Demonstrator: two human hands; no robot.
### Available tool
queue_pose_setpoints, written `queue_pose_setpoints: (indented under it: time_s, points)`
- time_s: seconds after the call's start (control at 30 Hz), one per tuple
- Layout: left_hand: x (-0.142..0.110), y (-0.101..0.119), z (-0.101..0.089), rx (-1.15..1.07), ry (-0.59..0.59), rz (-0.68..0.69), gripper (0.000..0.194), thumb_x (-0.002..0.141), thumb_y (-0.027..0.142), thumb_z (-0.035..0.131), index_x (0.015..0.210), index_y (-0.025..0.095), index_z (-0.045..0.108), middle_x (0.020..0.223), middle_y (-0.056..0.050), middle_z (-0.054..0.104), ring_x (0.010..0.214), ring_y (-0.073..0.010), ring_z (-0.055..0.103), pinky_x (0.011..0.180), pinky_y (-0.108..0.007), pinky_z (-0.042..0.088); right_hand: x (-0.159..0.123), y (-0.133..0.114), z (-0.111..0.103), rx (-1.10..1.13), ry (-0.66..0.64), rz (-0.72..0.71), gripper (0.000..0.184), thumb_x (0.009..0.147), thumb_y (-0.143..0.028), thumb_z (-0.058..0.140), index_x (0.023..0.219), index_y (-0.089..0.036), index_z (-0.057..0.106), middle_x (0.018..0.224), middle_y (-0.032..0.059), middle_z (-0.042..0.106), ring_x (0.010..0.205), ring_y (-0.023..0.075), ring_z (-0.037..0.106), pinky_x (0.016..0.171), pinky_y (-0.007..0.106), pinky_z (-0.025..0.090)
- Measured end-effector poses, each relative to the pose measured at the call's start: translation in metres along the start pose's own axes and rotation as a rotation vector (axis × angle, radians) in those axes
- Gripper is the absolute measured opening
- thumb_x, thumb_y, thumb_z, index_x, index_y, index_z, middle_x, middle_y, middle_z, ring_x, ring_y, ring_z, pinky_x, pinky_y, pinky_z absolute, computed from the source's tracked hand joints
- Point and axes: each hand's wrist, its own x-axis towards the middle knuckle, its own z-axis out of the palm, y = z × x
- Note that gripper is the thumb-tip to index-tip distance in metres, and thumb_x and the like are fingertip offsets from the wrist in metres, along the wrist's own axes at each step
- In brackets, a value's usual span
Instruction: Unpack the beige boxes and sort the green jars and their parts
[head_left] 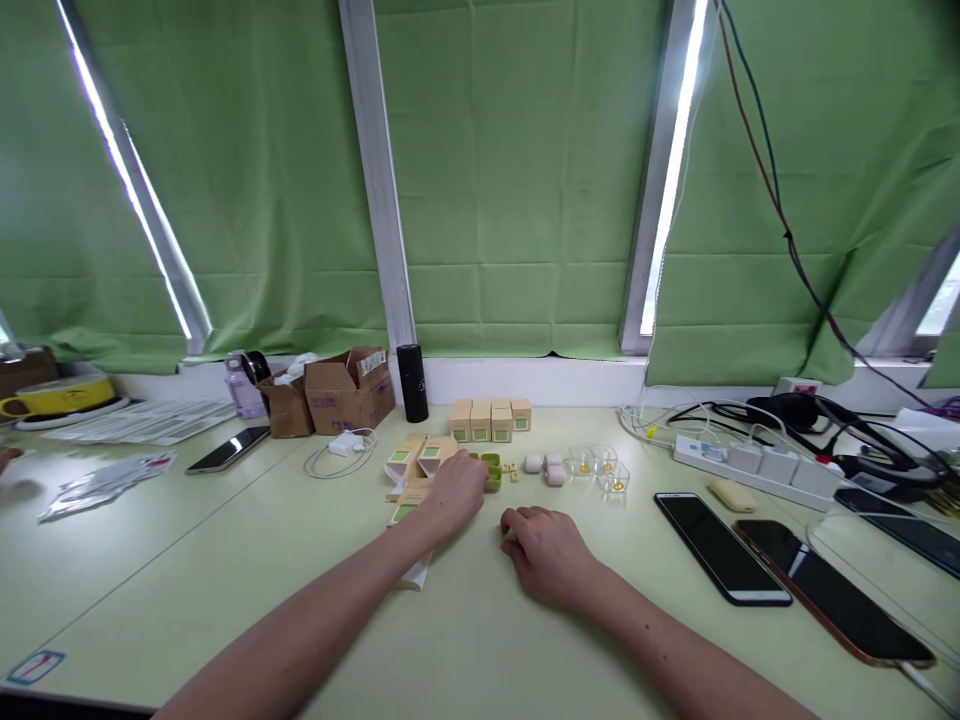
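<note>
My left hand [459, 492] reaches over the flat kraft-paper boxes [405, 455] with green labels, beside small olive-green cups [492, 470]. Its fingertips are hidden behind the hand, so whether they hold a cup cannot be made out. On the tabletop my right hand [549, 552] rests with its fingers curled in and nothing visible in them. Just beyond the hands lie small yellow pieces [510, 472], several pale pink blocks [553, 470] and clear little containers [615, 478] with gold-coloured centres. Behind them stands a row of closed kraft boxes [481, 421].
At the right lie several phones [721, 548], a beige oval object [731, 495] and a white power strip [757, 470] with tangled cables. A black cylinder [412, 383], cardboard box [351, 390], white charger [347, 443] and another phone [229, 450] are on the left. Part of another person's hand [7, 458] shows at the left edge.
</note>
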Motion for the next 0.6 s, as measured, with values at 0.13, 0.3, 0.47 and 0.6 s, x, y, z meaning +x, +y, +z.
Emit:
queue_pose_setpoints:
  time_s: [0.13, 0.3, 0.47, 0.6]
  points:
    - [0.0002, -0.0021, 0.0032, 0.105, -0.035, 0.025, 0.052, 0.072, 0.029, 0.071, 0.040, 0.024, 0.031, 0.050, -0.008, 0.047, 0.073, -0.0310, 0.059, 0.071, -0.037, 0.038, 0.0009, 0.0002, 0.0003, 0.004, 0.008, -0.005, 0.015, 0.096, -0.023, 0.051, 0.107, -0.023, 0.062, 0.102, 0.0053, 0.074, 0.092, 0.0222, 0.069, 0.068, 0.030, 0.034]
    - [0.0008, -0.0037, 0.0062, 0.161, -0.041, 0.035, 0.054, 0.072, 0.025, 0.071, 0.039, 0.024, 0.027, 0.046, -0.006, 0.042, 0.068, -0.0293, 0.057, 0.069, -0.037, 0.039, 0.0010, -0.0001, 0.0001, 0.001, 0.000, 0.003, 0.016, 0.096, -0.024, 0.051, 0.107, -0.023, 0.062, 0.103, 0.0058, 0.074, 0.092, 0.0222, 0.068, 0.068, 0.030, 0.034]
    - [0.0010, -0.0034, 0.0068, 0.189, -0.039, 0.034, 0.054, 0.071, 0.024, 0.072, 0.039, 0.024, 0.028, 0.045, -0.006, 0.043, 0.069, -0.0291, 0.058, 0.068, -0.036, 0.040, 0.0004, -0.0015, -0.0026, 0.000, -0.011, 0.002, 0.016, 0.096, -0.023, 0.051, 0.108, -0.023, 0.062, 0.103, 0.0056, 0.074, 0.092, 0.0220, 0.068, 0.068, 0.030, 0.034]
    - [0.0004, -0.0009, 0.0047, 0.214, -0.048, 0.038, 0.053, 0.071, 0.022, 0.072, 0.040, 0.024, 0.029, 0.046, -0.007, 0.044, 0.068, -0.0295, 0.059, 0.068, -0.037, 0.040, 0.0001, -0.0016, -0.0032, 0.002, -0.019, 0.002, 0.016, 0.096, -0.023, 0.051, 0.108, -0.022, 0.062, 0.103, 0.0062, 0.074, 0.093, 0.0225, 0.068, 0.068, 0.030, 0.034]
